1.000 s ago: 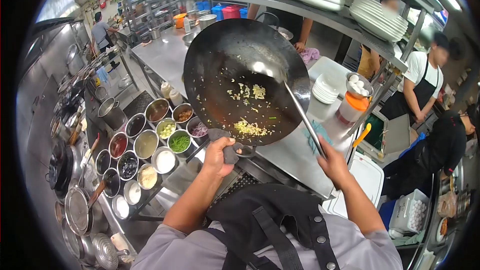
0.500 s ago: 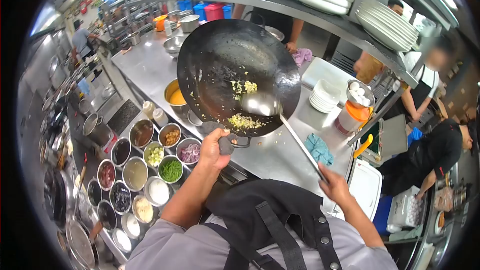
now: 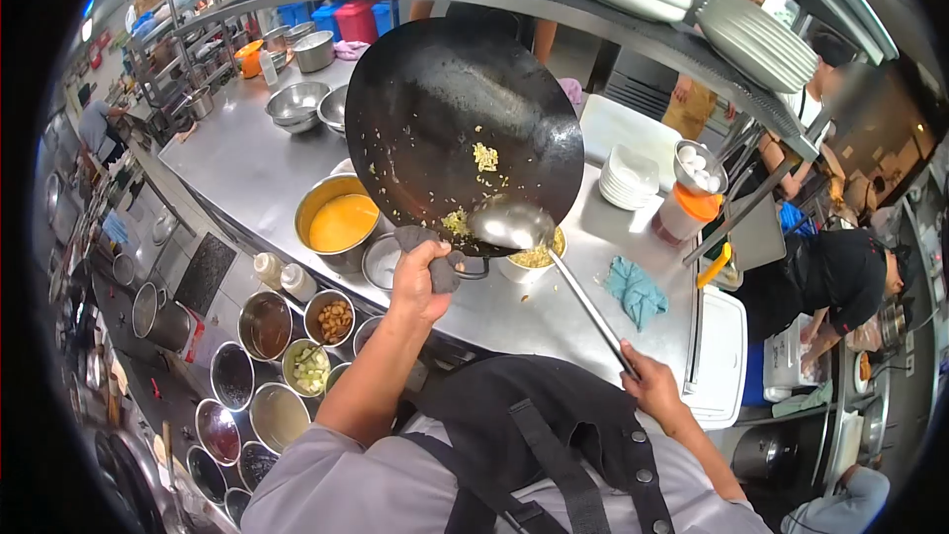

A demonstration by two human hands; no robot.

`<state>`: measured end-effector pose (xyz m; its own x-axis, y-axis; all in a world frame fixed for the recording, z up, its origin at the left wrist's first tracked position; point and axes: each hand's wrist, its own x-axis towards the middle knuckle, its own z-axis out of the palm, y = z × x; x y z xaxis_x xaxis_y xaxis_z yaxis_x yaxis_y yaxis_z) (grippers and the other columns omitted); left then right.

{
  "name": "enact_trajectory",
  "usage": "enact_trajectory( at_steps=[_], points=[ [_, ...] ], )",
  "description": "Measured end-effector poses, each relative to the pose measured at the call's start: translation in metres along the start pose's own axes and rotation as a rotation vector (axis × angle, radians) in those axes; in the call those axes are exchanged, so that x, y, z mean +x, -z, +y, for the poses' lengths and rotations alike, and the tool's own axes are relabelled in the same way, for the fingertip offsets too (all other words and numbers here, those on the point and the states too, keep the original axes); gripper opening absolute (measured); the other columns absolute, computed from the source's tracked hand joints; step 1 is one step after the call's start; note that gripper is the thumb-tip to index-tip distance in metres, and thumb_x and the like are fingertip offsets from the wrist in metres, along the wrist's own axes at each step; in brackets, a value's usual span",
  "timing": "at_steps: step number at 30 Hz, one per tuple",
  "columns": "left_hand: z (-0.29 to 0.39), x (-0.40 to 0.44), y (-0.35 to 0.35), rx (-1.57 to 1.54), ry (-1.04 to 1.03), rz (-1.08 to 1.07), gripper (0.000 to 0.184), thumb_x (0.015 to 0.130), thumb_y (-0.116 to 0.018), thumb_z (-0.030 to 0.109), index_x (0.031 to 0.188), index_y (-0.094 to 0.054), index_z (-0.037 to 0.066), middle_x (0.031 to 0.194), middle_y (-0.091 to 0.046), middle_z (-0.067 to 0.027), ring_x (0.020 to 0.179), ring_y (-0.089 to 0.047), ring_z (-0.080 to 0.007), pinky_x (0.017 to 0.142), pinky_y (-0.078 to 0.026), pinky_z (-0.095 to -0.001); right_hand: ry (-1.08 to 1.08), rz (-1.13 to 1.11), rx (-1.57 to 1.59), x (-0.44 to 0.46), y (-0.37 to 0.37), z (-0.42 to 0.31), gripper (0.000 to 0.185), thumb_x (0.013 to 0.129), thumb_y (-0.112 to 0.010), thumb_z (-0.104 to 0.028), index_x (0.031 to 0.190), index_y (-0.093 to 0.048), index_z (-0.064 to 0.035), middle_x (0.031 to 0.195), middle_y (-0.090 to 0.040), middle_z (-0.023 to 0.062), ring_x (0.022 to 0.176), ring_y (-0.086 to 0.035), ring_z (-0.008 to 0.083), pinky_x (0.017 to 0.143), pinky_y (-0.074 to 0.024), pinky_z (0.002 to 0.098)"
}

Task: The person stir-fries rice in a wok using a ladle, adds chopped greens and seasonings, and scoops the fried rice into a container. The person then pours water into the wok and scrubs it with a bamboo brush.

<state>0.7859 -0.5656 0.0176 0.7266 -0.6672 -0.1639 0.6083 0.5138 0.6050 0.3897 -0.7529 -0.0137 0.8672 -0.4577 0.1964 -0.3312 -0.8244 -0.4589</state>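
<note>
My left hand (image 3: 419, 287) is closed on the near handle of a big black wok (image 3: 450, 89), with a folded dark grey cloth (image 3: 445, 269) in the grip. The wok is tilted, its near rim low. Pale yellow chopped bits, possibly garlic (image 3: 485, 156), cling to its inner surface. My right hand (image 3: 652, 386) grips the long handle of a metal ladle (image 3: 509, 224), whose bowl lies at the wok's near rim. Directly below that rim, a small container (image 3: 524, 274), partly hidden, holds more of the chopped bits.
Left of the wok stands a pot of orange-yellow liquid (image 3: 341, 227). Several ingredient tins, including one of brown pieces (image 3: 329, 319), line the lower left. A teal cloth (image 3: 638, 290) and stacked white bowls (image 3: 630, 176) sit right. Overhead runs a plate shelf (image 3: 633, 25). A co-worker (image 3: 830, 277) bends nearby.
The wok has tipped more steeply, and chopped bits have slid to its near rim with the ladle. The container below the rim now shows. My view has shifted.
</note>
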Motion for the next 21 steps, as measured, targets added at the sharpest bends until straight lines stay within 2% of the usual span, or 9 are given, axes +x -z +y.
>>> enact_trajectory(
  at_steps=[2,5,8,11,12,13,14,17,21],
  points=[
    [0.003,0.001,-0.004,-0.004,0.001,-0.007,0.019,0.085,-0.06,0.002,0.103,-0.065,0.002,0.094,-0.069,-0.0089,0.08,-0.066,-0.0227,0.067,-0.054,-0.0349,-0.079,0.06,0.007,0.025,0.002,-0.01,0.075,0.08,-0.072,-0.004,0.151,-0.052,-0.0183,0.098,-0.072,0.0203,0.085,-0.07,0.0418,0.075,-0.0568,0.0479],
    [0.004,-0.002,-0.016,-0.032,0.014,-0.018,0.017,0.085,-0.06,0.002,0.101,-0.065,0.002,0.092,-0.068,-0.009,0.079,-0.065,-0.0227,0.067,-0.054,-0.035,-0.027,0.176,-0.047,0.117,0.001,-0.027,0.075,0.084,-0.069,-0.007,0.154,-0.044,-0.0166,0.097,-0.07,0.0224,0.084,-0.068,0.044,0.075,-0.0545,0.0501],
    [0.003,0.005,-0.016,-0.057,0.032,-0.036,0.017,0.085,-0.059,0.003,0.101,-0.065,0.002,0.09,-0.067,-0.0094,0.077,-0.065,-0.023,0.068,-0.054,-0.0348,-0.056,0.146,-0.115,0.146,-0.01,-0.035,0.076,0.085,-0.068,-0.009,0.156,-0.041,-0.0172,0.094,-0.068,0.0235,0.082,-0.067,0.0449,0.075,-0.0533,0.0514],
    [0.007,0.013,-0.013,-0.056,0.041,-0.044,0.015,0.085,-0.059,0.003,0.1,-0.064,0.001,0.089,-0.067,-0.0096,0.076,-0.065,-0.0233,0.068,-0.054,-0.0349,-0.055,0.011,-0.073,0.069,-0.016,-0.02,0.081,0.084,-0.07,-0.004,0.157,-0.041,-0.0218,0.09,-0.067,0.0216,0.079,-0.067,0.0421,0.073,-0.0541,0.0487],
    [0.007,0.015,-0.013,-0.049,0.04,-0.041,0.014,0.086,-0.059,0.003,0.098,-0.064,0.001,0.088,-0.066,-0.0095,0.075,-0.065,-0.0234,0.068,-0.054,-0.0351,0.012,0.034,0.002,0.037,-0.021,0.003,0.083,0.081,-0.072,-0.001,0.155,-0.045,-0.0234,0.086,-0.067,0.0183,0.077,-0.068,0.0385,0.071,-0.0552,0.0444],
    [0.004,0.018,-0.008,-0.029,0.015,-0.036,0.012,0.085,-0.059,0.003,0.096,-0.063,0.001,0.086,-0.065,-0.0096,0.074,-0.065,-0.0233,0.068,-0.054,-0.0353,-0.132,-0.036,0.319,0.003,-0.037,0.041,0.08,0.079,-0.072,0.002,0.152,-0.05,-0.022,0.084,-0.067,0.016,0.076,-0.069,0.036,0.069,-0.0556,0.0414],
    [0.004,0.015,-0.005,-0.032,0.012,-0.02,0.012,0.085,-0.059,0.003,0.096,-0.063,0.001,0.086,-0.065,-0.0096,0.074,-0.065,-0.0233,0.068,-0.054,-0.0353,-0.129,-0.052,0.322,0.004,-0.033,0.04,0.08,0.079,-0.072,0.002,0.152,-0.05,-0.022,0.084,-0.067,0.016,0.076,-0.069,0.036,0.069,-0.0556,0.0414],
    [0.007,0.012,-0.011,-0.007,0.001,-0.036,0.012,0.085,-0.06,0.003,0.097,-0.063,0.002,0.088,-0.066,-0.01,0.074,-0.065,-0.0233,0.067,-0.054,-0.0344,0.094,-0.069,0.048,0.05,0.003,-0.007,0.074,0.083,-0.071,-0.001,0.152,-0.05,-0.0177,0.089,-0.067,0.0173,0.075,-0.067,0.0375,0.069,-0.0543,0.0439],
    [0.016,0.002,-0.016,-0.079,0.09,0.025,0.013,0.084,-0.063,0.003,0.098,-0.063,0.003,0.089,-0.066,-0.009,0.075,-0.065,-0.0223,0.066,-0.054,-0.0332,0.283,-0.037,0.128,0.129,-0.008,-0.034,0.075,0.084,-0.072,-0.003,0.153,-0.048,-0.0159,0.092,-0.067,0.0193,0.076,-0.066,0.0377,0.07,-0.0535,0.0444]
  ],
)
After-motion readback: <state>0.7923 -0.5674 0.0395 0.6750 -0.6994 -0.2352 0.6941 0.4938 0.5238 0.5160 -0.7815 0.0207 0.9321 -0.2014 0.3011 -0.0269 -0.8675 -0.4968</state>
